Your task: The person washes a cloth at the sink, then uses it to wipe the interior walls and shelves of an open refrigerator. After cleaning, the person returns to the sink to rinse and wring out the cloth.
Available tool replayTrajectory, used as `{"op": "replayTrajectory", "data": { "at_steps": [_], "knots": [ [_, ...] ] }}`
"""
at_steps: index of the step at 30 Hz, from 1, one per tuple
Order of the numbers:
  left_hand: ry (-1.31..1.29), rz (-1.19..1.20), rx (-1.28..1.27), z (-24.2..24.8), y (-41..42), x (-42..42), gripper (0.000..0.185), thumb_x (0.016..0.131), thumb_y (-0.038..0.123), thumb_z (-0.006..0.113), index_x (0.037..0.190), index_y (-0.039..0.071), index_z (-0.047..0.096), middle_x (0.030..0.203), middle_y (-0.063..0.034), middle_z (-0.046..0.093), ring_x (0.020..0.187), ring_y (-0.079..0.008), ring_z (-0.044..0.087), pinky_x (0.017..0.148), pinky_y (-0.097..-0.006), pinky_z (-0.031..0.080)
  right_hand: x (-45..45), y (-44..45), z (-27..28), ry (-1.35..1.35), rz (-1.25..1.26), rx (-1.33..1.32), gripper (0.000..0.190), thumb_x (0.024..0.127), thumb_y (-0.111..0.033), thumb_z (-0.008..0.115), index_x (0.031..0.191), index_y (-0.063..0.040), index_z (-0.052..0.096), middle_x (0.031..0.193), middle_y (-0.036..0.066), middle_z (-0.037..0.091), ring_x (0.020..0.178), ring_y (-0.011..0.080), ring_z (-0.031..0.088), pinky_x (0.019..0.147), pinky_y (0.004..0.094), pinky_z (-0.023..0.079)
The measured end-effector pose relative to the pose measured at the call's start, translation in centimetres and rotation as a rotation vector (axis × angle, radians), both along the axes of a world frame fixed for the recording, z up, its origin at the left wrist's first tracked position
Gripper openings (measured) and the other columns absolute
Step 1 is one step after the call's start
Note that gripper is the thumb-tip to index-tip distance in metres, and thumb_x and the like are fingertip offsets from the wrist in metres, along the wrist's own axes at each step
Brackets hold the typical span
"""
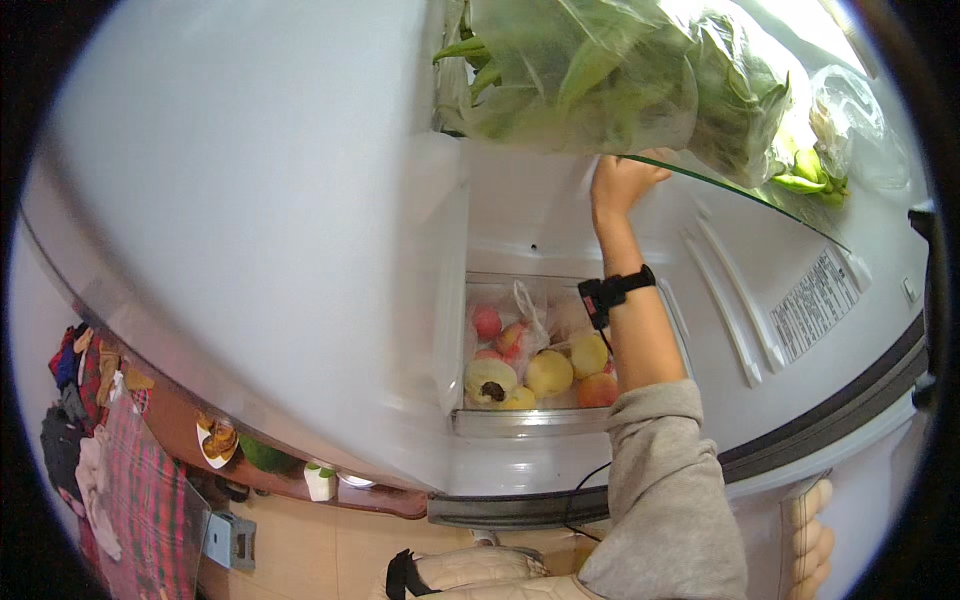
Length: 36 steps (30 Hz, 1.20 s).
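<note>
My right hand (628, 182) reaches deep into a refrigerator, at the front edge of a glass shelf (739, 193). Its fingers are partly hidden by the shelf and by a clear plastic bag of green vegetables (570, 82), so their grip is unclear. A black strap with a small device (616, 292) circles that wrist, and a thin cable trails from it. Below the forearm, a crisper drawer (525, 422) holds apples and yellow round fruit (549, 373), some inside a plastic bag. My left hand is out of view.
More bagged greens (739, 105) crowd the shelf's right side. A printed label (816, 306) is on the inner wall. Eggs (810, 517) sit in the door at lower right. Beyond the left wall are a brown wooden surface (169, 420) with food and a blue-grey stool (230, 540).
</note>
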<state>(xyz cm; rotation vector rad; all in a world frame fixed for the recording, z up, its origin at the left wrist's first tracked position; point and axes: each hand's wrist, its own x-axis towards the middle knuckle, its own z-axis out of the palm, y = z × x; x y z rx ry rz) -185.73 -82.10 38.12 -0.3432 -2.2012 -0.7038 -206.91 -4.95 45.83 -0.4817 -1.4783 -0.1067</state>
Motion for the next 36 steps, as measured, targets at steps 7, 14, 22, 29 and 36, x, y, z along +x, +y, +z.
{"op": "replayTrajectory", "data": {
  "at_steps": [7, 14, 22, 29, 36],
  "knots": [
    [-0.1, -0.389, 0.93, -1.5, -2.3, 0.3, 0.076, 0.087, -0.011, 0.042, 0.156, 0.0, 0.012, 0.15, -0.0331, 0.036, 0.122, -0.0359, 0.059, 0.064, -0.0212, 0.055, -4.3, -4.1, -1.8, -0.374, 0.168, 0.326, 0.036, 0.083, -0.006, 0.061, 0.119, -0.011, 0.064, 0.127, 0.011, 0.057, 0.111, 0.0352, 0.051, 0.094, 0.0458, 0.04],
    [-0.21, -0.56, 1.205, -2.8, -3.7, 0.0, 0.08, 0.092, -0.003, 0.044, 0.158, 0.004, 0.001, 0.145, -0.0341, 0.041, 0.12, -0.0353, 0.06, 0.059, -0.0186, 0.052, 0.0, -2.7, -7.4, -0.966, 0.438, 0.727, 0.032, 0.086, -0.013, 0.062, 0.118, -0.018, 0.063, 0.122, -0.004, 0.056, 0.109, 0.0221, 0.052, 0.088, 0.0344, 0.044],
    [-0.294, -0.746, 1.323, -2.5, -3.1, -2.1, 0.076, 0.091, -0.001, 0.045, 0.157, 0.0, 0.008, 0.143, -0.034, 0.045, 0.115, -0.0339, 0.062, 0.057, -0.021, 0.052, 6.4, 3.3, -3.2, -0.725, 0.349, 0.5, 0.022, 0.085, -0.008, 0.06, 0.104, -0.015, 0.067, 0.112, 0.002, 0.063, 0.102, 0.0235, 0.058, 0.081, 0.0377, 0.048],
    [-0.044, -0.308, 1.047, -1.3, 0.8, -1.3, 0.07, 0.089, -0.006, 0.042, 0.155, -0.003, 0.017, 0.15, -0.0338, 0.032, 0.116, -0.0391, 0.062, 0.077, -0.029, 0.061, 5.3, 4.6, -5.7, -0.438, 0.15, 0.279, 0.044, 0.072, 0.001, 0.064, 0.114, -0.011, 0.065, 0.122, 0.011, 0.06, 0.104, 0.0342, 0.055, 0.089, 0.0434, 0.047],
    [0.073, -0.188, 0.323, -1.5, 0.2, -1.7, 0.074, 0.088, -0.006, 0.045, 0.155, -0.002, 0.016, 0.15, -0.0334, 0.033, 0.116, -0.0388, 0.062, 0.083, -0.0304, 0.061, 9.9, 5.3, -9.7, -0.888, 0.32, 0.299, 0.049, 0.072, 0.004, 0.063, 0.118, -0.011, 0.061, 0.126, 0.008, 0.058, 0.109, 0.034, 0.055, 0.093, 0.0414, 0.049]
  ]
}}
